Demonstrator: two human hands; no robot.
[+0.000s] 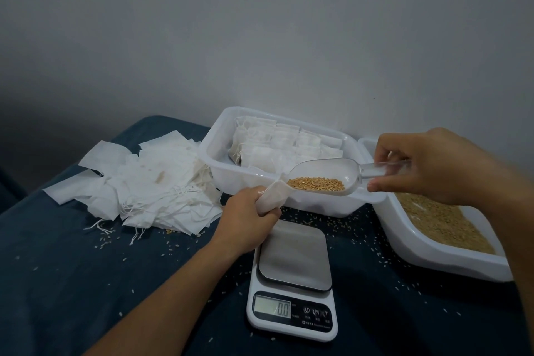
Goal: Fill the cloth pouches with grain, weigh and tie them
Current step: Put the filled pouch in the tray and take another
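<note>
My left hand (245, 212) grips a white cloth pouch (274, 196) above the far end of the scale, its mouth turned up and to the right. My right hand (427, 165) holds the handle of a clear plastic scoop (326, 172) with golden grain in its bowl. The scoop's tip sits at the pouch's mouth. A white digital scale (293, 283) stands below with a bare steel platform, and its display reads 0.0. A white tub of grain (442, 228) lies at the right. A white tray (222, 165) behind the scoop holds several filled pouches.
A loose heap of flat empty pouches (147, 179) with strings lies at the left on the dark blue tablecloth (86, 283). Spilled grains are scattered over the cloth around the scale. A grey wall rises right behind the tray and tub.
</note>
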